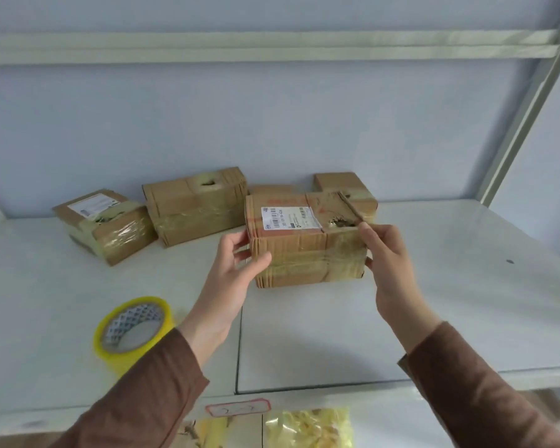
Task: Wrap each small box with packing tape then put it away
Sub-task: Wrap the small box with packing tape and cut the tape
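A taped cardboard box point(307, 244) with a white label on top sits near the middle of the shelf point(434, 286), held from both sides. The left hand point(236, 263) grips its left end, thumb across the front; the right hand point(387, 253) pinches its right end. Behind it, along the back edge, stand three more taped boxes point(194, 205), one mostly hidden. A yellow tape roll point(133, 329) lies near the front left edge. Below the shelf's front edge, yellow plastic bags point(307, 428) show; their contents are unclear.
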